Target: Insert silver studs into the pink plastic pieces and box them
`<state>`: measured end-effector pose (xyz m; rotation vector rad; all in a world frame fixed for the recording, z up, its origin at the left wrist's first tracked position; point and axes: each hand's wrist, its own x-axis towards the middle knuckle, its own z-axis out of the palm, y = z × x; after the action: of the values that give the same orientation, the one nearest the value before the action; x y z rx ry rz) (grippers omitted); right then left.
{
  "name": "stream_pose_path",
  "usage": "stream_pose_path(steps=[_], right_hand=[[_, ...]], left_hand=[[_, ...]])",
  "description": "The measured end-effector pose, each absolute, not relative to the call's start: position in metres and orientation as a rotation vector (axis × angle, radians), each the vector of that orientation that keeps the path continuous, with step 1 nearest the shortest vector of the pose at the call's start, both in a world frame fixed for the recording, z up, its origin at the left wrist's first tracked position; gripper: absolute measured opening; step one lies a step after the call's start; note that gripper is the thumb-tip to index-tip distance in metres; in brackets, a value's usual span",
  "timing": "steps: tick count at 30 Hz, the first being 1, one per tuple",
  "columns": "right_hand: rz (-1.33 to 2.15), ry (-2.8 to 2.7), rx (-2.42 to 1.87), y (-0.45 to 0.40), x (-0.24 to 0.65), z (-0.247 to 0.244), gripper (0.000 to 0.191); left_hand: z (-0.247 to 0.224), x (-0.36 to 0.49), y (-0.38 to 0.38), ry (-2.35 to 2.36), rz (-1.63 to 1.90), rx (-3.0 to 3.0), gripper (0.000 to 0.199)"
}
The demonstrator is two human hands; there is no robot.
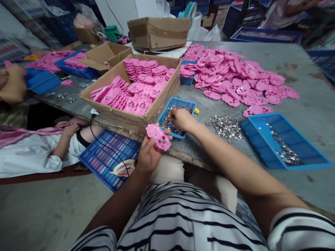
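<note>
My left hand point(149, 153) holds a pink plastic piece point(158, 137) between thumb and fingers, near the table's front edge. The piece has several holes and small metal bits at its lower right end. My right hand point(182, 120) reaches into a small blue tray point(188, 103) of tiny silver metal parts point(167, 116). Its fingers are bent together and point down into the parts; what they hold, if anything, is hidden.
An open cardboard box point(119, 116) of stacked pink pieces stands left of the tray. Loose pink pieces point(235, 80) are heaped behind. Metal parts point(226, 127) and a larger blue tray point(295, 139) lie right. Another person's arm point(61, 144) is at left.
</note>
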<state>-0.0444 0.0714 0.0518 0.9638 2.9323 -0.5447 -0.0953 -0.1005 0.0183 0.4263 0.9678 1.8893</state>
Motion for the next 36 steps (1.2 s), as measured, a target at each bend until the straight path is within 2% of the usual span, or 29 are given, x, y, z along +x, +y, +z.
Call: stream_pose_path(steps=[5,10,15,18,20,25,33,36], right_hand=[[-0.712,2.954,0.972,0.074,-0.042,0.053,0.016],[-1.092,2.959,1.087,0.078,-0.042,0.050,0.009],[-1.878,2.679,1.190,0.077,-0.034,0.047,0.017],[-2.361,2.412,1.027,0.069,-0.018,0.047,0.018],[-2.546,2.332,0.921,0.063,-0.004,0.046,0.023],[-2.706,2.279,0.861,0.047,0.024,0.044,0.029],[-2.556,2.731,0.921,0.031,0.040,0.037,0.016],[-2.777,2.485,0.973,0.027,0.042,0.036,0.022]], left_hand=[[0.020,-0.095,-0.099,0.956,1.906,0.399,0.068],[0.020,-0.095,-0.097,0.940,1.910,0.376,0.064],[0.028,-0.095,-0.092,0.986,1.891,0.285,0.051],[0.036,-0.094,-0.087,1.013,1.838,0.260,0.047],[0.039,-0.091,-0.083,1.048,1.790,0.287,0.049],[0.040,-0.076,-0.070,1.144,1.758,0.358,0.048],[0.036,-0.055,-0.056,1.150,1.846,0.364,0.054],[0.036,-0.050,-0.055,1.118,1.850,0.360,0.055]])
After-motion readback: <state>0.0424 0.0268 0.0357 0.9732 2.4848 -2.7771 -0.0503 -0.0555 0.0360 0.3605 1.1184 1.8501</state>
